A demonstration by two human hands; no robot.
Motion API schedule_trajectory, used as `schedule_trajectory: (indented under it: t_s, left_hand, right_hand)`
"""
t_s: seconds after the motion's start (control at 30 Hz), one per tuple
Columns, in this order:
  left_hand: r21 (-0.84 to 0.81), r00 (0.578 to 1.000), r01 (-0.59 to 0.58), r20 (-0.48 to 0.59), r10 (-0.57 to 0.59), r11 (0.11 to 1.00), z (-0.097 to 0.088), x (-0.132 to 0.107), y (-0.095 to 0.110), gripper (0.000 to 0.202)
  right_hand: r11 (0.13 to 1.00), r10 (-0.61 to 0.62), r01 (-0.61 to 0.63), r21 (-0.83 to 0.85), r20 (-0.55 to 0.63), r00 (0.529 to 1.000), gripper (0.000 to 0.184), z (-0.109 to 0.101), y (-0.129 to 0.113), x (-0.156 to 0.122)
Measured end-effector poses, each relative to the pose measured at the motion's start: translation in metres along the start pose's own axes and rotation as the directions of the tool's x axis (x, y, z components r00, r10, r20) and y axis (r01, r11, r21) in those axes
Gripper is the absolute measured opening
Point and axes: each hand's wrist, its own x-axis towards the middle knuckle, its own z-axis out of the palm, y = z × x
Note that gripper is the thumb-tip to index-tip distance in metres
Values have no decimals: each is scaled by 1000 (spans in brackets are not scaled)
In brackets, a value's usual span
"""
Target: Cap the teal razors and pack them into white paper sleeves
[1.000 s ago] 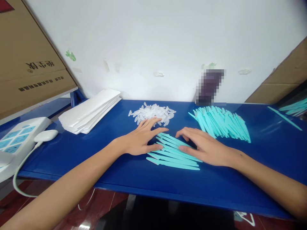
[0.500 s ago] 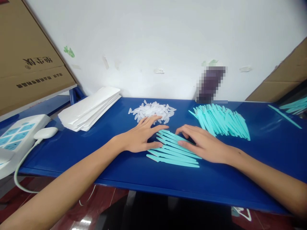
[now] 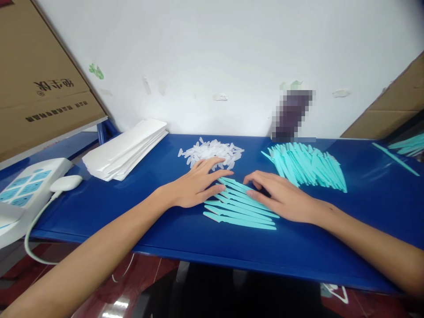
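Note:
Several turquoise eyebrow razors [image 3: 243,217] lie side by side in a fanned row on the blue table, blade ends to the left. My left hand [image 3: 194,183] is open over their left ends, fingers spread, its thumb at the upper razors. The fingertips of that hand reach the near edge of a pile of small whitish translucent blade caps [image 3: 212,150]. From the right, my right hand [image 3: 281,194] rests at the handles of the upper razors, thumb and bent index finger apart. Its other fingers are partly hidden.
A larger heap of turquoise razors [image 3: 308,165] lies behind my right hand; a single razor [image 3: 395,159] is farther right. White paper envelopes [image 3: 126,150] are stacked at the left, near a power strip [image 3: 33,190] with a white plug and cable. Cardboard [image 3: 49,88] stands at the left.
My left thumb has slid slightly away from me along the row, toward the upper razors. My right hand and the razors stay nearly in place; the view has shifted slightly.

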Motion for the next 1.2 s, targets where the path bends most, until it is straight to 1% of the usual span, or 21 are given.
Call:
schedule_trajectory:
  t_s: [0.3,0.47,0.67,0.77,0.8,0.9,0.97,1.2]
  left_hand:
    - [120,995,-43,-80,53,992,7,4,-4,44]
    - [151,990,-63,-119,81,987,6,6,-5,38]
    - [129,975,-133,-160,154,983,1,4,-2,30]
    - [83,980,-131,-138,142,988,-1,3,1,29]
    - [63,985,-120,-117,127,991,-1,2,2,34]
    - [21,996,-85,-34,86,996,-1,1,5,67]
    - [16,998,-70,3,70,997,0,1,6,81]
    - [-6,999,-24,41,24,1000,0,0,4,87]
  right_hand:
    - [999,0,2,45,-50,999,34,5,5,4]
    - [998,7,-2,70,-72,997,37,6,7,5]
    - [998,4,0,69,-50,999,46,5,8,4]
    - [998,-7,9,55,-32,999,50,5,8,3]
    - [999,-10,11,50,-28,1000,50,5,8,2]
    - [999,-15,16,39,-28,1000,52,5,8,2]
    - [999,-12,13,39,-32,999,53,5,9,2]
    - [999,-16,18,48,-43,999,53,5,9,1]
